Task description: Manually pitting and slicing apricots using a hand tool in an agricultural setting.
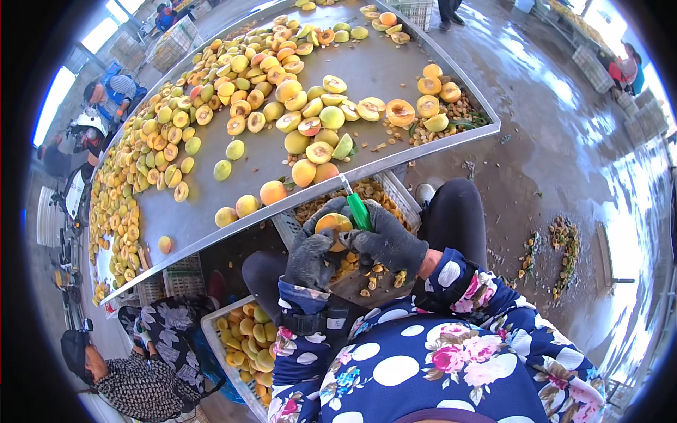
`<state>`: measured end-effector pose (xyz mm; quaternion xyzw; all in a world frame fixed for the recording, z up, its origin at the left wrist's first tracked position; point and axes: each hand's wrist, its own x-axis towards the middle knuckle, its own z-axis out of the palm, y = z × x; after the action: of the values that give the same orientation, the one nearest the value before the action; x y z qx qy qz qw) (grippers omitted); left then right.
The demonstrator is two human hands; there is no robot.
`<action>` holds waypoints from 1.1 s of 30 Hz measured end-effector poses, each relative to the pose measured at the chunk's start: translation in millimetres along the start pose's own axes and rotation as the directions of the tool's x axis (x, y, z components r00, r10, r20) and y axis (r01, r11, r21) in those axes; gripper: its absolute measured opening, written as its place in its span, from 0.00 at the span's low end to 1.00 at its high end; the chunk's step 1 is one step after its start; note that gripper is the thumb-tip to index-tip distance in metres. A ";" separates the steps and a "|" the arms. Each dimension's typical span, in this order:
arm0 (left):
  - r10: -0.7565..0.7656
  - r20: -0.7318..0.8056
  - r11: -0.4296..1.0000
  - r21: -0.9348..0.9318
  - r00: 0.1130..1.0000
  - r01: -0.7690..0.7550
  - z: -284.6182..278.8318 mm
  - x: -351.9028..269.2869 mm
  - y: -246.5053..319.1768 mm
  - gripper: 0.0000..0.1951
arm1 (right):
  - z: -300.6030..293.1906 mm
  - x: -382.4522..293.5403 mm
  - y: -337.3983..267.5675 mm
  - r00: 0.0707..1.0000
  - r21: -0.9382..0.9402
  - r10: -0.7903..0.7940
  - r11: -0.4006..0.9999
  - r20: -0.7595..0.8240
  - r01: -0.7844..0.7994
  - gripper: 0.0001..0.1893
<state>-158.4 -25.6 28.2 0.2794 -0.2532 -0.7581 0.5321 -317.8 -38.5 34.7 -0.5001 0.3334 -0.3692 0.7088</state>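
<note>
My left hand (pixel 313 251), in a dark, dirty glove, holds a yellow-orange peach (pixel 333 227) over a crate of peelings and scraps. Close beside it, my right hand (pixel 389 238), gloved the same way, grips a green-handled tool (pixel 359 212) whose metal end points up towards the table rim; the exact kind of tool cannot be told. The fingertips of my right hand are at the peach's right side. Beyond the hands, whole peaches (pixel 273 193) and many halved peaches (pixel 319 152) lie on the metal table (pixel 254 158).
Under the table edge stands a plastic crate (pixel 399 195) of scraps. A crate (pixel 211 328) of peach halves is at my lower left, near a seated person (pixel 148 380). Pits and leaves (pixel 460 116) lie in the table's right corner. Scraps (pixel 565 254) dot the wet floor.
</note>
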 end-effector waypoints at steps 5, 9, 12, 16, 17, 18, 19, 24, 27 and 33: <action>0.022 -0.196 0.997 -0.074 0.980 -0.037 -7.0 -13.1 2.6 0.27 | 10.0 -0.2 -8.3 0.968 0.046 0.251 0.967 -0.020 -0.250 0.16; -0.001 -0.322 0.966 -0.244 0.947 -0.083 -17.2 -12.8 5.1 0.22 | 10.4 -9.9 16.6 0.999 -0.368 -0.049 0.928 0.019 0.053 0.13; 0.084 -0.255 0.988 -0.105 0.963 -0.114 -21.2 -11.3 6.7 0.20 | 17.3 -11.8 10.3 0.982 -0.678 -0.118 0.711 0.148 0.188 0.16; 0.069 -0.242 0.965 -0.228 0.968 -0.126 -6.8 -4.1 1.0 0.19 | 3.7 -8.0 34.6 0.993 -0.797 -0.032 0.594 0.113 0.110 0.15; 0.114 -0.233 0.981 -0.124 0.966 -0.146 -7.5 -9.4 1.5 0.19 | -3.7 -5.1 63.6 0.971 -0.651 -0.104 0.726 0.214 0.222 0.18; 0.156 -0.211 0.987 0.000 0.965 -0.160 -13.6 -12.4 -4.8 0.18 | -15.2 -4.0 76.9 0.938 -0.490 -0.194 0.812 0.286 0.317 0.21; 0.176 -0.209 0.984 0.075 0.962 -0.164 -23.7 -16.9 -8.1 0.18 | -1.8 -6.1 47.8 0.942 -0.861 -0.077 0.388 0.327 0.330 0.27; 0.122 -0.205 0.992 0.054 0.971 -0.113 -36.7 -18.0 -27.0 0.18 | -6.8 -5.6 55.7 0.940 -0.767 0.075 0.602 0.333 0.224 0.24; 0.023 -0.187 0.956 -0.284 0.982 -0.077 -41.2 -12.8 -37.1 0.21 | 0.0 -18.3 50.3 0.968 -0.489 0.228 0.860 0.109 -0.147 0.12; 0.112 -0.274 0.992 0.082 0.955 -0.093 -68.1 -10.4 -53.6 0.23 | -5.3 -29.1 67.7 0.944 -0.412 0.327 0.856 -0.039 -0.314 0.10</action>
<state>-144.0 -5.3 -55.5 0.3877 -0.2159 -0.6737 0.5910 -324.0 -0.7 -28.4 -0.5817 0.4707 -0.1592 0.6440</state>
